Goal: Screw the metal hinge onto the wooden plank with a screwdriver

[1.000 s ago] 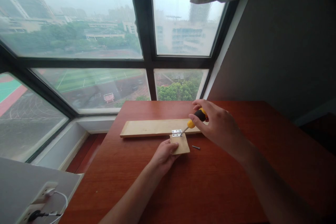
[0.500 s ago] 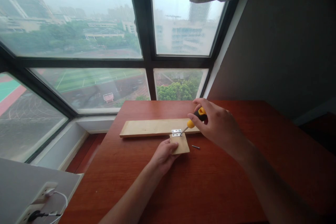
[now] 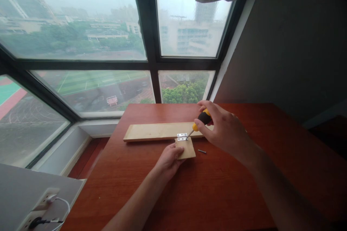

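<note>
My left hand (image 3: pixel 171 157) grips a small square wooden board (image 3: pixel 186 149), thumb on top and fingers underneath. A silver hinge (image 3: pixel 182 136) lies at that board's far edge, against a long pale plank (image 3: pixel 151 131). My right hand (image 3: pixel 221 121) is closed around the yellow and black handle of a screwdriver (image 3: pixel 204 118). The screwdriver slants down to the left, its tip at the right end of the hinge's near leaf. Whether a screw sits under the tip is too small to tell. A loose screw (image 3: pixel 202 151) lies right of the small board.
Everything rests on a reddish-brown wooden table (image 3: pixel 217 195). Behind it stand dark-framed windows (image 3: pixel 153 65), with a grey wall (image 3: pixel 284 54) to the right. At the lower left, plugs and cords hang from a wall socket (image 3: pixel 46 200).
My right hand's fingers have shifted on the screwdriver handle, which has turned and shows more black now. The small board, hinge and left hand stay in place.
</note>
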`<action>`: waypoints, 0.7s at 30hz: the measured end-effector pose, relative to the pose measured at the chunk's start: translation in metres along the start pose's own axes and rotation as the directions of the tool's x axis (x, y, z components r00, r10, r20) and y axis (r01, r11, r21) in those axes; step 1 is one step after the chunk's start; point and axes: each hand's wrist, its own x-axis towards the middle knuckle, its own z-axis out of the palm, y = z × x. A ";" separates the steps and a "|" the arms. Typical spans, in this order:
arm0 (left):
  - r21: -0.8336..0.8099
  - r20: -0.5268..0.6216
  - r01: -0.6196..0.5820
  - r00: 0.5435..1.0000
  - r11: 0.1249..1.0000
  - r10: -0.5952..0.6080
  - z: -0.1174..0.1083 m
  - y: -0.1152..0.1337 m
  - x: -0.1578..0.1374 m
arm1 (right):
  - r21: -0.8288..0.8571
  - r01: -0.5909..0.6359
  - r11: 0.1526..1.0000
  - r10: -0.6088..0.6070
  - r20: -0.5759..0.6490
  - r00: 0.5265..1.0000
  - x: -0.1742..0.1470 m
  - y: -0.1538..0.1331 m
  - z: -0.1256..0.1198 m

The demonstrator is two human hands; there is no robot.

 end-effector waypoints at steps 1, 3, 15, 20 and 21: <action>-0.001 0.003 -0.001 1.000 1.000 0.001 -0.001 0.000 0.000 | -0.019 -0.009 1.000 0.009 -0.001 1.000 0.001 0.000 0.001; -0.002 0.007 -0.002 1.000 1.000 0.002 -0.002 -0.001 0.001 | -0.023 -0.012 1.000 0.013 0.001 1.000 0.002 0.001 0.001; -0.012 0.021 -0.017 1.000 1.000 0.017 -0.002 -0.001 0.001 | -0.006 0.008 1.000 -0.008 -0.002 1.000 -0.001 -0.001 -0.001; -0.007 0.028 -0.006 1.000 1.000 0.006 -0.003 -0.001 0.002 | 0.021 0.019 1.000 -0.018 -0.014 1.000 0.002 0.002 0.001; -0.005 0.027 -0.004 1.000 1.000 0.004 -0.003 -0.001 0.002 | 0.032 0.019 0.999 -0.018 -0.017 1.000 0.002 0.002 0.001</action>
